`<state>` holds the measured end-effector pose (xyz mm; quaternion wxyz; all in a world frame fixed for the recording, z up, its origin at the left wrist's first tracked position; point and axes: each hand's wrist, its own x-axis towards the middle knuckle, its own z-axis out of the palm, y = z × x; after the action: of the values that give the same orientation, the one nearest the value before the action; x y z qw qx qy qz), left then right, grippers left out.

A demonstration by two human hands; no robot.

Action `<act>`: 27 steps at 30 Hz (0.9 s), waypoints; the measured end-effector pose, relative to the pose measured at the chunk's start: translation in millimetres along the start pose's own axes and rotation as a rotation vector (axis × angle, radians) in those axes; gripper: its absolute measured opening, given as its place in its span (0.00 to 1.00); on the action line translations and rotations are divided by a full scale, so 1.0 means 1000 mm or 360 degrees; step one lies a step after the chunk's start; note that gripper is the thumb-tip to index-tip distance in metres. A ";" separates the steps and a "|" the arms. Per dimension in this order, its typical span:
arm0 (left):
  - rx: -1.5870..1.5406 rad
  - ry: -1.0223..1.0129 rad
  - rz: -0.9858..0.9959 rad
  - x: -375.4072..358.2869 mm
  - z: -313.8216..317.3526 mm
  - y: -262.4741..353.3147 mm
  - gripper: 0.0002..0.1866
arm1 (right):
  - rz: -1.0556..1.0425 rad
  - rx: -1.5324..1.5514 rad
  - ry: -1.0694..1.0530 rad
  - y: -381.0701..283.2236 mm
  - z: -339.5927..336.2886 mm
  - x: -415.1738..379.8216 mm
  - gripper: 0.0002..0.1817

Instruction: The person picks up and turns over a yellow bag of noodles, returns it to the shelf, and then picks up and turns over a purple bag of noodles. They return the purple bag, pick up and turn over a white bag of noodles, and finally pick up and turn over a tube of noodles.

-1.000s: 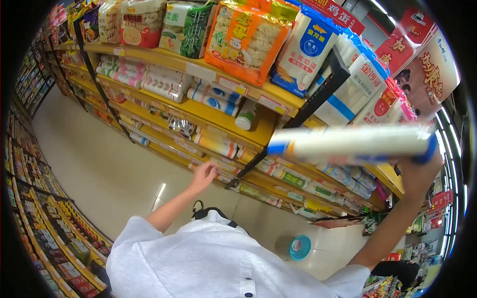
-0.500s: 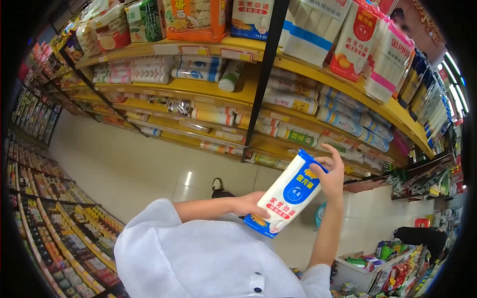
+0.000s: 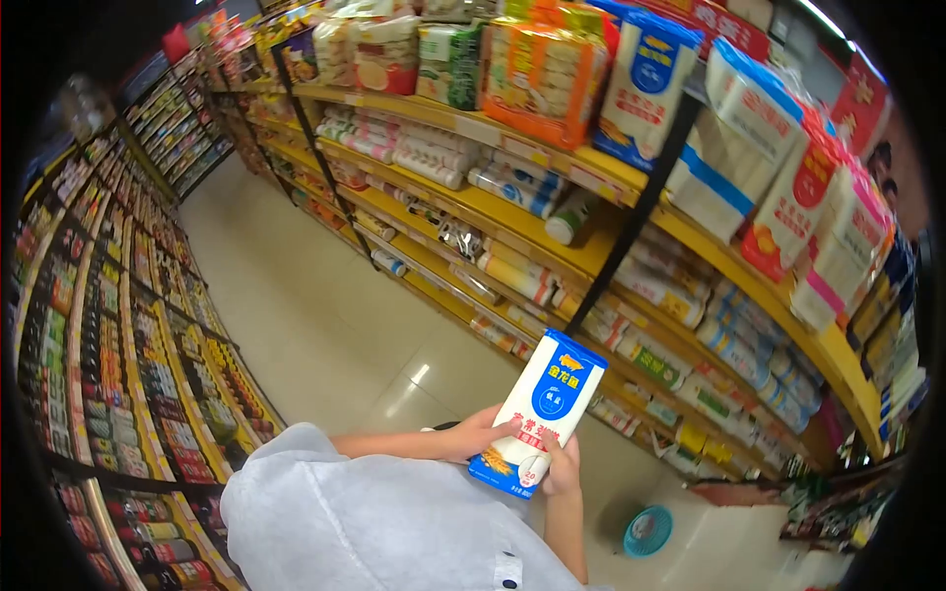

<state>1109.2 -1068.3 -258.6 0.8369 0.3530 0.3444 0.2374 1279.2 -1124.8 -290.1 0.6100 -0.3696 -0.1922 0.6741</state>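
A white and blue package with red lettering (image 3: 552,389) is held upright, slightly tilted, in front of my body. My left hand (image 3: 485,431) grips its left side near the lower half, with the thumb over the front. On the lower right edge, my right hand (image 3: 562,465) holds it too, thumb on the front face. The other fingers of both hands are mostly hidden behind the package. A similar blue and white package (image 3: 645,89) stands on the top shelf.
Yellow shelves (image 3: 473,202) with stacked rolls and bagged goods run across the top and right. Shelves of jars and bottles (image 3: 128,394) line the left. A teal basket (image 3: 647,531) sits on the tiled floor (image 3: 296,286) at the lower right.
My right hand has moved from the package's upper right down to its lower right edge. The package is lower and more upright. The view has turned, showing more of the left shelves.
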 end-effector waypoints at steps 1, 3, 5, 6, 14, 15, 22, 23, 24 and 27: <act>0.0018 0.0008 0.0057 0.000 -0.007 0.001 0.23 | 0.0040 -0.0050 -0.0007 -0.002 0.005 0.007 0.21; -0.0068 0.0043 0.0121 -0.001 -0.017 0.006 0.22 | 0.0087 -0.0145 -0.0032 -0.004 0.016 0.021 0.21; -0.0188 0.0073 0.0182 -0.001 -0.025 0.017 0.22 | 0.0109 -0.0203 -0.0010 -0.002 0.028 0.034 0.20; -0.0217 0.0072 0.0196 -0.002 -0.031 0.022 0.22 | 0.0122 -0.0223 0.0012 0.000 0.032 0.039 0.20; -0.0203 0.0359 0.0458 -0.007 -0.082 0.060 0.18 | 0.0220 -0.0319 -0.0056 0.016 0.089 0.084 0.21; -0.0252 0.0410 0.0421 -0.006 -0.089 0.063 0.18 | 0.0191 -0.0379 -0.0042 0.018 0.096 0.090 0.22; -0.0643 0.0312 0.0347 0.000 -0.122 0.072 0.19 | 0.0214 -0.0478 -0.0019 0.021 0.120 0.110 0.21; -0.0611 0.0288 0.0347 0.001 -0.123 0.073 0.19 | 0.0184 -0.0507 -0.0016 0.020 0.122 0.111 0.21; -0.0628 0.0283 0.0326 0.003 -0.124 0.072 0.19 | 0.0196 -0.0514 0.0008 0.019 0.123 0.111 0.21; -0.0477 0.0223 0.0429 0.012 -0.125 0.071 0.21 | 0.0101 -0.0631 0.0015 0.018 0.116 0.114 0.23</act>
<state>1013.5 -961.7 -274.1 0.8146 0.2503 0.3123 0.4198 1184.5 -995.9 -257.1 0.5046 -0.4915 -0.3066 0.6402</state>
